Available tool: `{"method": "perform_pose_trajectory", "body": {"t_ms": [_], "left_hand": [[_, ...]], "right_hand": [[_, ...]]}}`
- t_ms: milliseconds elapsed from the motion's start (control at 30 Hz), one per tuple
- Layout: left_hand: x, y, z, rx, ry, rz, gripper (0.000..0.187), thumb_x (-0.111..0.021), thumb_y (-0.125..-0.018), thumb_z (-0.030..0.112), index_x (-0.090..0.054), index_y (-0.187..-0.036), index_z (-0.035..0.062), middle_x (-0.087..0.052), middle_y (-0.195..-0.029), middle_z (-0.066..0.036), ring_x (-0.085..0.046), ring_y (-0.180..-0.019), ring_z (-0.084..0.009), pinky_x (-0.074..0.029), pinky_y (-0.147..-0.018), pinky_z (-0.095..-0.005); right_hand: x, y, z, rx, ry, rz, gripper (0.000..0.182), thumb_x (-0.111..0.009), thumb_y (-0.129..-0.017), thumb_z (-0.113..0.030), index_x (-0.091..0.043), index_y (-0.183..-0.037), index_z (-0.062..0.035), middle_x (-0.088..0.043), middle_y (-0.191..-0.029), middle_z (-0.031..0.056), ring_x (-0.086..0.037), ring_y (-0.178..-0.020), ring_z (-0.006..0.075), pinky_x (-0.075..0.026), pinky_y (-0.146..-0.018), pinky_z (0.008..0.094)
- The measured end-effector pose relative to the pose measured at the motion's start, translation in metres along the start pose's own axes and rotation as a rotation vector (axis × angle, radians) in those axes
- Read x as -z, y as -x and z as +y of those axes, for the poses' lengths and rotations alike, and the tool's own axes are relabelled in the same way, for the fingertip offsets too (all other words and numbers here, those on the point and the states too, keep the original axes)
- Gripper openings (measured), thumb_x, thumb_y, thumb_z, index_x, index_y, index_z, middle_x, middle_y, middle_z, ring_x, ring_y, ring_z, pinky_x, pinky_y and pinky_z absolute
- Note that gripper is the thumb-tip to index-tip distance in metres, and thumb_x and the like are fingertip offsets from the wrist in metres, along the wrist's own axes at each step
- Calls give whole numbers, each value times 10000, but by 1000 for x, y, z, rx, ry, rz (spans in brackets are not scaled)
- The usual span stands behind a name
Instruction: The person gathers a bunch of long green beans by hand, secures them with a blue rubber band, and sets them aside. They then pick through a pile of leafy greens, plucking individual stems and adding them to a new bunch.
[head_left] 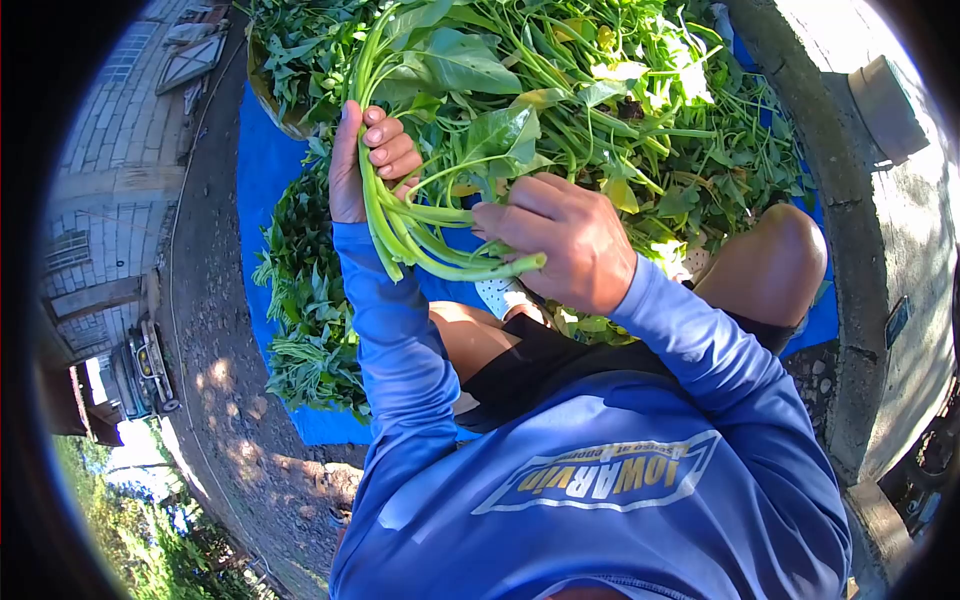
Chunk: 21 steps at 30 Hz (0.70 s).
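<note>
My left hand (pixel 375 160) is wrapped round a bunch of water spinach (pixel 378 228), its thick pale-green stems bending below the palm and its broad leaves rising above the fingers. At the right of the bunch, my right hand (pixel 570 240) is closed with the fingers curled in on a water spinach stalk (pixel 470 212); the fingertips are partly hidden behind the knuckles. One cut stem end pokes out below that hand. A large pile of leafy greens (pixel 590 130) lies just beyond both hands, with some yellowed leaves among it.
Blue tarp (pixel 262 160) lies under the greens. More leafy bunches (pixel 310 290) are stacked on the left. A concrete ledge (pixel 850 220) borders the right side, with a block (pixel 888 108) on it. Bare dirt ground (pixel 215 300) runs along the left. My bent knee (pixel 770 260) is close by.
</note>
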<state>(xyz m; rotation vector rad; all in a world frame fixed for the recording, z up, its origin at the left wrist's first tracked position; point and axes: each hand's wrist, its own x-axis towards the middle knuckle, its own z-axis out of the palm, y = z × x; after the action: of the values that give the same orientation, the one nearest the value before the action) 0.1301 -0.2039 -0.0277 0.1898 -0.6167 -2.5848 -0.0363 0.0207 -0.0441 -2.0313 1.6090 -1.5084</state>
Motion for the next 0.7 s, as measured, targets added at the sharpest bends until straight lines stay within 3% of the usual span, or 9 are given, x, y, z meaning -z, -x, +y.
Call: {"method": "perform_pose_trajectory", "body": {"t_ms": [67,167,300,433,467,567,633,700], "left_hand": [[6,-1,4,0,-18,80,343,-556,-1104,409,-659,-1037,89,-582,-813,16,-523,-660,-93,-453,-555,-257],[7,-3,-2,-29,-88,184,324,-569,-1096,420,-660,-1026,117,-592,-823,29,-523,-650,-94,-441,-521,-264],[11,-5,-9,-22,-174,306,279,-612,-1076,414,-652,-998,149,-590,-829,48,-519,-650,-95,-433,-501,-270],[4,-3,-13,42,-168,238,293,-614,-1077,406,-661,-979,133,-604,-832,45,-533,-652,-104,-467,-545,-257],[17,-7,-1,86,-52,196,305,-617,-1074,409,-667,-972,126,-621,-830,33,-562,-664,-106,-500,-585,-270],[35,-4,30,-3,124,230,295,-617,-1074,377,-659,-957,109,-633,-815,21,-583,-677,-113,-522,-600,-300],[34,3,45,92,132,139,293,-619,-1072,359,-653,-948,96,-629,-800,11,-575,-666,-117,-513,-594,-291],[37,5,47,109,187,110,289,-623,-1069,346,-645,-940,88,-623,-785,0,-564,-655,-119,-503,-588,-281]], "right_hand": [[2,2,-17,-14,-1,54,249,-780,-783,-81,-678,-1007,-43,-631,-898,122,-672,-791,362,-551,-634,466],[-18,16,-19,-125,-201,19,294,-786,-756,-68,-670,-1024,-41,-634,-909,122,-669,-783,364,-559,-645,476],[-6,22,-31,-116,-191,144,292,-773,-750,0,-704,-1033,-11,-685,-908,137,-688,-786,344,-566,-678,435],[10,25,-41,-132,-173,87,253,-759,-745,18,-686,-982,-28,-669,-860,125,-678,-746,349,-560,-663,424],[19,27,-50,-174,-198,-30,255,-752,-739,24,-674,-973,-42,-629,-823,115,-653,-718,357,-544,-638,426],[8,47,-64,-163,-370,-101,239,-762,-767,-4,-650,-975,-42,-580,-843,126,-611,-733,350,-499,-628,439],[0,57,-52,-256,-319,-175,209,-749,-891,-72,-603,-1038,-37,-593,-920,155,-624,-847,380,-512,-717,464],[-22,79,-21,-331,-282,-145,165,-705,-973,-105,-574,-1051,-42,-616,-885,163,-639,-812,392,-517,-697,468]]}}
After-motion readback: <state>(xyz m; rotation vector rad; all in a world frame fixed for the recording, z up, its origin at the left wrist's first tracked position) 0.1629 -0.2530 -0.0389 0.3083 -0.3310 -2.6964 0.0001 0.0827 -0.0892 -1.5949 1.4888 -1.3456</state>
